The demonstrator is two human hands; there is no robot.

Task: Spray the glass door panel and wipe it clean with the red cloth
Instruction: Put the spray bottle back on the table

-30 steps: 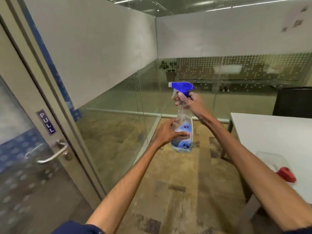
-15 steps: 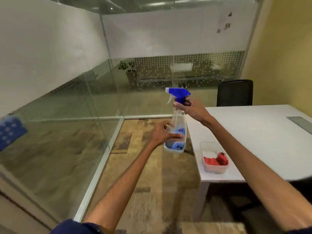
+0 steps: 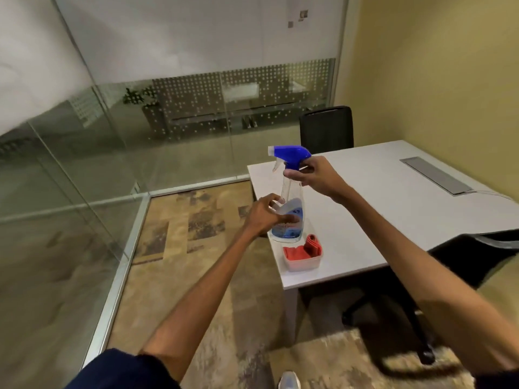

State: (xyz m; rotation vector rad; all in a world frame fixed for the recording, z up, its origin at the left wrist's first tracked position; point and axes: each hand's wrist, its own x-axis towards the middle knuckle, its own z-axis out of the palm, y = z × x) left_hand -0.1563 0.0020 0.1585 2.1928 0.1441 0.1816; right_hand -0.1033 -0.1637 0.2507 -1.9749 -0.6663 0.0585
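At my far left stands the glass wall (image 3: 70, 197). My left hand (image 3: 265, 217) reaches forward on a nearly straight arm, thumb across the label and fingers loosely curled round the lower body of the spray bottle (image 3: 292, 196), which I hold upright over the near corner of the white table (image 3: 365, 209). My right hand (image 3: 314, 175), wrist bent, pinches the neck just under the blue trigger head (image 3: 292, 153). Just below the bottle, the red cloth (image 3: 304, 249) lies bunched in a clear tub (image 3: 302, 265) on the table.
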